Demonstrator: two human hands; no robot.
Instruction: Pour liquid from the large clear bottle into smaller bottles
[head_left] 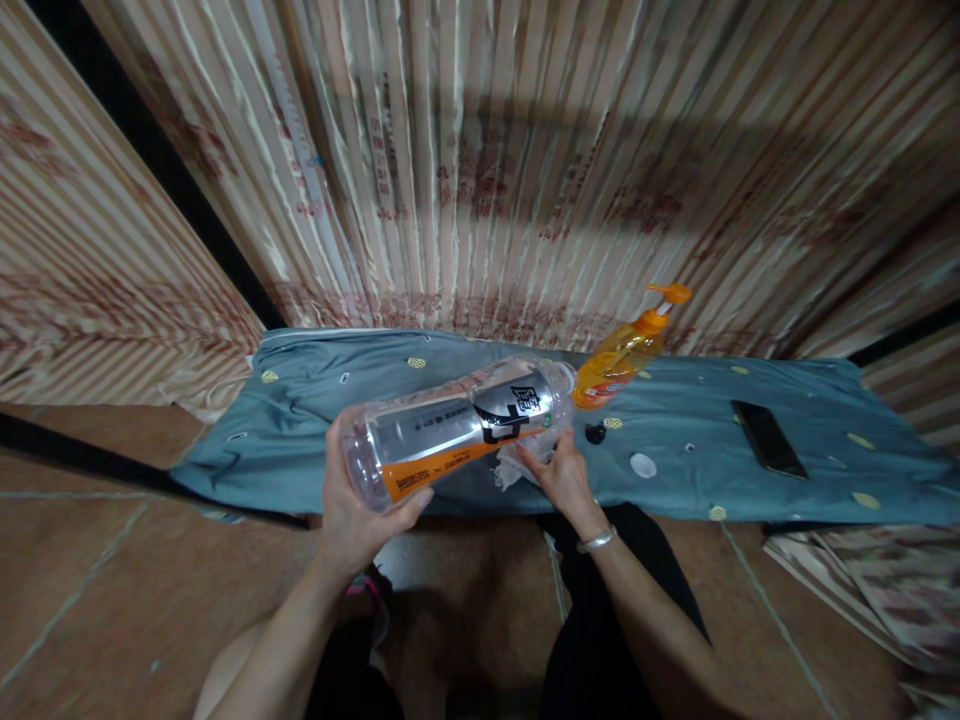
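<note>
A large clear plastic bottle with a silver, black and orange label lies on its side in the air over the cloth-covered bench, its neck to the right. My left hand wraps round its base, thumb along the lower side. Below the neck end, my right hand is closed on a crumpled white tissue or cloth, pressed against the bottle's underside; some fingers are hidden. Just beyond the neck stands an orange pump bottle. A small black cap-like piece and a white round disc rest right of my right hand.
Blue-green patterned cloth covers the narrow bench. A dark phone lies on its right part. Striped curtains hang close behind, with dark metal poles at the sides. My legs are under the near edge, above a tiled floor.
</note>
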